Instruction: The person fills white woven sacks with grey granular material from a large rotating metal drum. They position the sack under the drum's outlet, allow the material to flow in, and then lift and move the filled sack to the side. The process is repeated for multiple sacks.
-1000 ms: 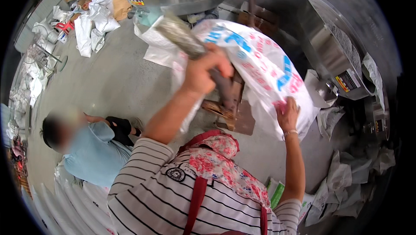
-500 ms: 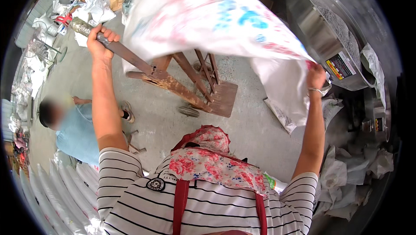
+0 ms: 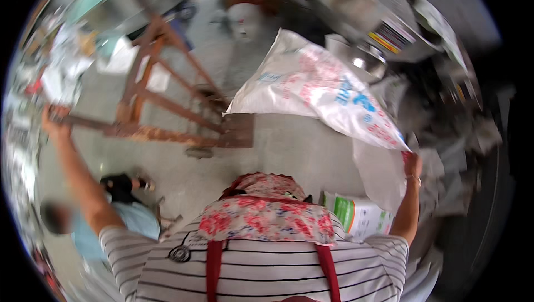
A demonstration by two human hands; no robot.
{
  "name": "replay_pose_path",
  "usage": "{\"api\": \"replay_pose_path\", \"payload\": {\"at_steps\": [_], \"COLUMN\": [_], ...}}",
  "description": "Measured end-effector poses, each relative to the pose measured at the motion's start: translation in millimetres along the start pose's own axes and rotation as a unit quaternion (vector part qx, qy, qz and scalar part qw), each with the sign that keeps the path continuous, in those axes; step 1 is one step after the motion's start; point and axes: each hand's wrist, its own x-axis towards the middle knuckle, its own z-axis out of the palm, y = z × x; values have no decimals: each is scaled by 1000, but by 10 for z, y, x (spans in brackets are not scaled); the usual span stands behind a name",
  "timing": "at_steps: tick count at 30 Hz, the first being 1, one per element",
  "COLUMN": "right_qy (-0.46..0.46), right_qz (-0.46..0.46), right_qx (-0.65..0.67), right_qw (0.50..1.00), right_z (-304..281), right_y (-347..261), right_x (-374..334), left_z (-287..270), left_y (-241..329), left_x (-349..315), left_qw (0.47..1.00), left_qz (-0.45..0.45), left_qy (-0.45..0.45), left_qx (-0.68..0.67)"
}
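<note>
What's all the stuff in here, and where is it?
Printed bag: one, white, pink and blue, airborne, right of centre
Hand truck: one, rusty brown, left of centre
Metal tubs: at least two, silvery, upper left and upper right
Filled sack: one, white and green, below right of centre
Loose bags: several, white and grey, right and upper left
Coworker: one, pale blue top, lower left
Floor: one, grey, middle
Elsewhere: too blurred to count
Striped shirt: one, black and white, bottom
Apron: one, red flowered, bottom
Left hand: one, bare, far left, on hand truck
Right hand: one, bare, right, on printed bag
</note>
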Motion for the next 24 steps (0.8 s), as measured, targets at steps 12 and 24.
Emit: {"api": "replay_pose_path", "payload": {"at_steps": [12, 24], "right_qy": [62, 47], "right_qz": [203, 100], "right_qx": [-258, -414], "right_qw": [943, 904], "right_z": [-772, -1881], "right_y": [1516, 3125], "right_x": [197, 2005], "left_z": [156, 1216], "left_y": [-986, -4950], "left_x": [-1097, -3688], "left_qw": [740, 887], "left_qz": [193, -387], "left_qy": [344, 64], "left_qx": [545, 244]}}
